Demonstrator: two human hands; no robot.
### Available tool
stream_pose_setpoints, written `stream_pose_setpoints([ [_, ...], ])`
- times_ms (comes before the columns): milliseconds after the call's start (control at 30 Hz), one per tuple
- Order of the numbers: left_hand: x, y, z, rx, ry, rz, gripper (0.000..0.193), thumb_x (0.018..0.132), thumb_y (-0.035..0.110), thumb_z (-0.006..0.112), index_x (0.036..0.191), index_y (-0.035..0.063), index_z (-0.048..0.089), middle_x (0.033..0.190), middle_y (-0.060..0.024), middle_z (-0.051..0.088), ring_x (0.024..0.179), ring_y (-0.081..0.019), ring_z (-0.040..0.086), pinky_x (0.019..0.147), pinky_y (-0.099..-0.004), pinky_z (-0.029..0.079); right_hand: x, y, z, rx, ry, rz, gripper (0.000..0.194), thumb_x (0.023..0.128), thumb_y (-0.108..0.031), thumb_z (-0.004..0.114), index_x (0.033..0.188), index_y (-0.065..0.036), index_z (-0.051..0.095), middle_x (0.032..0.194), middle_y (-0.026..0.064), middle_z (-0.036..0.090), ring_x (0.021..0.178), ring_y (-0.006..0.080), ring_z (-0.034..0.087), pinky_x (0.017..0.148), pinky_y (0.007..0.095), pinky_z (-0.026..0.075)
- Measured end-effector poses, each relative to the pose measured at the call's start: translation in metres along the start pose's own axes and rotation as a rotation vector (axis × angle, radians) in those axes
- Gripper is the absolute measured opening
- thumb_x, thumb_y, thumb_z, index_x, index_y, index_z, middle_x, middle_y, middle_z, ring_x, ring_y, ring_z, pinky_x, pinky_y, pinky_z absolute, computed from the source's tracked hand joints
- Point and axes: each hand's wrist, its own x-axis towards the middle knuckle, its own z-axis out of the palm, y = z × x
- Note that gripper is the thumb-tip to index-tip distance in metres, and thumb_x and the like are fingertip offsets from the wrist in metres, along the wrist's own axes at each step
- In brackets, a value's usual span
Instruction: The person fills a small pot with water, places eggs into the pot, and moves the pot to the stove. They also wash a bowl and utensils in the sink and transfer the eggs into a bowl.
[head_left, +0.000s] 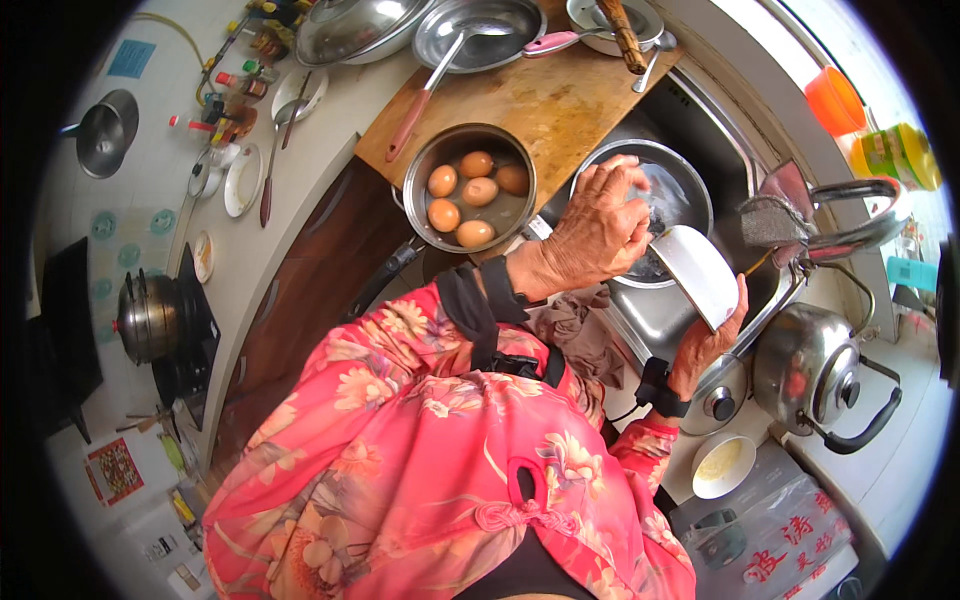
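My right hand (709, 349) holds a white bowl (699, 276) tilted on its side over a metal basin (686, 161) in the sink. Beside the bowl's rim is my left hand (596, 229), its fingers bent and somewhat apart, with nothing visible in them; whether it touches the rim is unclear. The basin holds clear liquid and a dark thing, partly hidden by my hand. To the left, a metal pot (531, 169) contains several brown eggs (480, 191) in liquid, at the edge of a wooden board (555, 97).
A faucet (892, 217) with a mesh cloth (776, 217) reaches over the sink (645, 319) from the right. Near it stand a steel kettle (799, 367), a glass lid (724, 401) and a bowl with yellowish contents (721, 465). A pan (480, 37) lies at the board's far edge.
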Motion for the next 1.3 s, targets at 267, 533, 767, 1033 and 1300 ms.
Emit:
stream_pose_setpoints([
  [267, -0.039, -0.088, -0.095, 0.221, -0.501, -0.248, 0.032, 0.084, 0.019, 0.061, 0.108, -0.0007, 0.054, 0.107, -0.0187, 0.055, 0.106, -0.0362, 0.053, 0.093, -0.0429, 0.043, -0.005, 0.006, 0.001, -0.013, -0.017, 0.030, 0.057, 0.097, -0.043, 0.054, 0.133, 0.001, 0.053, 0.128, 0.0138, 0.058, 0.116, 0.0248, 0.056, 0.101, 0.0350, 0.041],
  [533, -0.059, -0.129, -0.088, 0.283, -0.959, -0.365, 0.064, 0.086, 0.028, 0.064, 0.136, 0.0001, 0.034, 0.129, -0.0293, 0.040, 0.118, -0.0462, 0.045, 0.101, -0.0502, 0.037, -0.004, 0.002, 0.013, 0.010, -0.113, 0.024, 0.047, 0.101, -0.035, 0.049, 0.130, 0.001, 0.055, 0.124, 0.0148, 0.059, 0.114, 0.0263, 0.057, 0.099, 0.0357, 0.042],
  [767, -0.067, -0.136, -0.110, 0.437, -0.993, -0.455, 0.066, 0.079, 0.019, 0.067, 0.135, -0.0017, 0.038, 0.122, -0.0232, 0.051, 0.113, -0.0400, 0.049, 0.096, -0.0451, 0.041, 0.000, 0.004, 0.009, -0.070, -0.117, -0.046, 0.046, 0.101, -0.035, 0.048, 0.129, 0.001, 0.056, 0.120, 0.0143, 0.061, 0.110, 0.0264, 0.059, 0.096, 0.0352, 0.044],
  [1033, -0.052, -0.156, -0.096, 0.171, -0.755, -0.453, 0.059, 0.084, 0.029, 0.067, 0.125, -0.0053, 0.044, 0.117, -0.0282, 0.052, 0.113, -0.0425, 0.049, 0.097, -0.0452, 0.040, -0.003, 0.001, 0.014, -0.032, -0.179, 0.003, 0.050, 0.100, -0.039, 0.049, 0.130, 0.001, 0.055, 0.125, 0.0138, 0.059, 0.115, 0.0251, 0.057, 0.100, 0.0348, 0.042],
  [1300, -0.048, -0.130, -0.079, 0.165, -1.092, -0.203, 0.057, 0.075, 0.018, 0.073, 0.122, 0.0027, 0.045, 0.117, -0.0253, 0.041, 0.106, -0.0434, 0.050, 0.089, -0.0463, 0.044, -0.002, -0.006, 0.021, -0.041, -0.202, -0.007, 0.052, 0.100, -0.042, 0.048, 0.128, 0.001, 0.056, 0.124, 0.0143, 0.059, 0.114, 0.0259, 0.057, 0.099, 0.0348, 0.043],
])
